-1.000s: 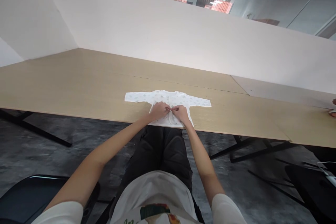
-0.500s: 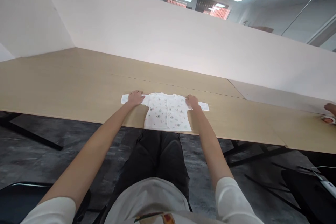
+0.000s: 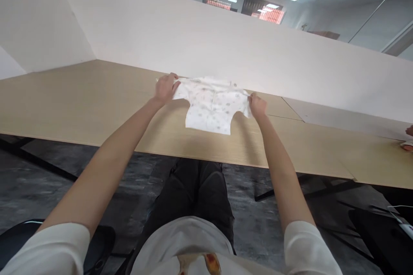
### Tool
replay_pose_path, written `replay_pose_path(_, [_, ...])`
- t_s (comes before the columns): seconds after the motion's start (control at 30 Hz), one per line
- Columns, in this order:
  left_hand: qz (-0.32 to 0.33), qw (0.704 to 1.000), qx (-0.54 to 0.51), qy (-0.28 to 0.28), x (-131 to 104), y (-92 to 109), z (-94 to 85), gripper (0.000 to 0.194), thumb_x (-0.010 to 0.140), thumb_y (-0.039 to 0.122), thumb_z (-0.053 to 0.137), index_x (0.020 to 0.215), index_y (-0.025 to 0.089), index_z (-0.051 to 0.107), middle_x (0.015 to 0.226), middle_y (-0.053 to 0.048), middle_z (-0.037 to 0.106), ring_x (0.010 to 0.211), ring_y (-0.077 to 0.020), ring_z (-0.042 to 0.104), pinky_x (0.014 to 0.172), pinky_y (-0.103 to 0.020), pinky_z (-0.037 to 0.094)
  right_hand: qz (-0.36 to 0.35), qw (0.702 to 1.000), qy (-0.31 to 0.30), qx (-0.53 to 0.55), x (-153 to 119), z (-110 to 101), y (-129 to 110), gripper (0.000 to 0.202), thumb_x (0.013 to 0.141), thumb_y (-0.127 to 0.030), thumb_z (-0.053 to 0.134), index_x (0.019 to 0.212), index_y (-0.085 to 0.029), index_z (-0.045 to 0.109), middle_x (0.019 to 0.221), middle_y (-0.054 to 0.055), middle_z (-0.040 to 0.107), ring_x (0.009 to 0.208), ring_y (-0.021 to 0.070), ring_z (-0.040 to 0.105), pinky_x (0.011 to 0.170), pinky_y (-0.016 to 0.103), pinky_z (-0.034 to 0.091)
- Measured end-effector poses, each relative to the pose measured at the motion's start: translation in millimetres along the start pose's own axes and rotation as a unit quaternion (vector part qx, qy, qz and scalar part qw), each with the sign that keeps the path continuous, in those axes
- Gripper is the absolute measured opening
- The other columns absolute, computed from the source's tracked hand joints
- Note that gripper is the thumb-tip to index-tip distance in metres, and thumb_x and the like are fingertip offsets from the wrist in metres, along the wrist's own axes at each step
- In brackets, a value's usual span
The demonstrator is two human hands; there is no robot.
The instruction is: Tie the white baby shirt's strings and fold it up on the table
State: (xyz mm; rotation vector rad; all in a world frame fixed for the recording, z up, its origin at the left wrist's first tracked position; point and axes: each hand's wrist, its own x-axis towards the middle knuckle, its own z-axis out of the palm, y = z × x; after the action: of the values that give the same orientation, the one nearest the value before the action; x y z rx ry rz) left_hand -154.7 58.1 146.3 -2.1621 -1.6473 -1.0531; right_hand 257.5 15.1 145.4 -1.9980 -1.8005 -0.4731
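Observation:
A small white baby shirt (image 3: pixel 209 105) with a faint print is stretched between my two hands above the table. My left hand (image 3: pixel 166 88) is closed on the sleeve at the left, its fingers wrapped over the cloth. At the other sleeve, my right hand (image 3: pixel 257 105) pinches the fabric. The body of the shirt hangs toward me, slightly blurred, and its shadow falls on the wood. Both arms reach forward, well beyond the table's near edge.
The pale wooden table (image 3: pixel 80 107) runs across the view, backed by a white partition (image 3: pixel 200 43). At the far right another person's hand (image 3: pixel 409 130) shows at the frame edge. Black chairs (image 3: pixel 377 232) stand at the lower right and lower left (image 3: pixel 100 245).
Both hands have closed on the sleeves and moved forward and up. The shirt, flat on the table before, is now lifted and shifted toward the partition.

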Motion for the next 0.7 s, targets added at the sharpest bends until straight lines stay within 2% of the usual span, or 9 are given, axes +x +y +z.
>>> replay_pose_path(0.07, [0.034, 0.999, 0.004, 0.034, 2.6, 2.9, -13.9, 0.051, 0.098, 0.052, 0.032, 0.121, 0.011, 0.054, 0.112, -0.014, 0.063, 0.113, -0.0246, 0.054, 0.1, -0.035, 0.034, -0.011, 0.997, 0.069, 0.019, 5.9, -18.0, 5.6, 0.04, 0.102, -0.037, 0.025, 0.111, -0.011, 0.054, 0.091, 0.015, 0.067, 0.082, 0.0229, 0.062, 0.069, 0.028, 0.036])
replay_pose_path(0.1, [0.047, 0.998, 0.007, 0.033, -1.6, 1.1, -17.3, 0.053, 0.098, 0.054, 0.033, 0.118, 0.012, 0.056, 0.112, -0.014, 0.064, 0.114, -0.0256, 0.054, 0.101, -0.037, 0.033, -0.015, 0.996, 0.087, 0.021, 3.0, -22.6, 8.1, 0.041, 0.102, -0.039, 0.025, 0.11, -0.011, 0.054, 0.091, 0.014, 0.067, 0.081, 0.0224, 0.061, 0.068, 0.027, 0.036])
replay_pose_path(0.17, [0.059, 0.998, 0.008, 0.004, -20.3, -8.0, -17.3, 0.052, 0.095, 0.057, 0.035, 0.108, 0.014, 0.062, 0.107, -0.013, 0.066, 0.111, -0.0275, 0.055, 0.102, -0.04, 0.033, -0.031, 0.996, 0.084, 0.005, -14.2, -22.1, 12.1, 0.041, 0.102, -0.041, 0.027, 0.108, -0.012, 0.054, 0.09, 0.015, 0.066, 0.081, 0.022, 0.06, 0.066, 0.026, 0.035])
replay_pose_path(0.23, [0.073, 0.996, -0.004, -0.055, -48.5, -20.5, -11.5, 0.049, 0.093, 0.058, 0.038, 0.095, 0.017, 0.065, 0.097, -0.012, 0.067, 0.105, -0.0276, 0.057, 0.1, -0.041, 0.036, -0.065, 0.997, 0.033, -0.024, -43.2, -11.3, 15.3, 0.04, 0.102, -0.042, 0.03, 0.104, -0.012, 0.056, 0.09, 0.015, 0.067, 0.081, 0.0219, 0.059, 0.065, 0.026, 0.034])
replay_pose_path(0.33, [0.113, 0.984, -0.026, -0.134, -94.9, -35.1, -1.7, 0.044, 0.087, 0.059, 0.046, 0.081, 0.02, 0.066, 0.091, -0.012, 0.067, 0.099, -0.028, 0.059, 0.096, -0.043, 0.04, -0.154, 0.985, -0.067, -0.05, -94.1, 10.8, 20.9, 0.039, 0.102, -0.041, 0.034, 0.097, -0.013, 0.06, 0.088, 0.015, 0.067, 0.078, 0.021, 0.059, 0.064, 0.025, 0.034])
replay_pose_path(0.43, [0.138, 0.975, -0.046, -0.17, -129.5, -40.0, 3.4, 0.039, 0.082, 0.058, 0.051, 0.081, 0.022, 0.067, 0.098, -0.013, 0.069, 0.102, -0.0289, 0.06, 0.097, -0.044, 0.042, -0.234, 0.961, -0.132, -0.059, -135.5, 23.7, 28.0, 0.033, 0.1, -0.037, 0.039, 0.096, -0.014, 0.061, 0.091, 0.015, 0.068, 0.081, 0.0218, 0.06, 0.066, 0.026, 0.036])
replay_pose_path(0.57, [0.123, 0.965, -0.057, -0.223, -149.1, -47.3, 3.1, 0.041, 0.079, 0.054, 0.051, 0.096, 0.023, 0.071, 0.114, -0.013, 0.068, 0.111, -0.031, 0.059, 0.101, -0.044, 0.042, -0.279, 0.938, -0.194, -0.075, -163.6, 21.8, 40.7, 0.023, 0.098, -0.026, 0.043, 0.102, -0.015, 0.063, 0.098, 0.015, 0.068, 0.088, 0.024, 0.061, 0.071, 0.029, 0.039])
replay_pose_path(0.7, [0.046, 0.957, -0.102, -0.268, -156.1, -68.5, -3.4, 0.05, 0.079, 0.059, 0.045, 0.104, 0.025, 0.072, 0.119, -0.009, 0.068, 0.113, -0.0295, 0.06, 0.102, -0.04, 0.043, -0.229, 0.947, -0.204, -0.098, -174.2, 16.3, 62.6, 0.027, 0.093, -0.012, 0.042, 0.108, -0.017, 0.063, 0.106, 0.016, 0.066, 0.097, 0.0243, 0.06, 0.073, 0.029, 0.041])
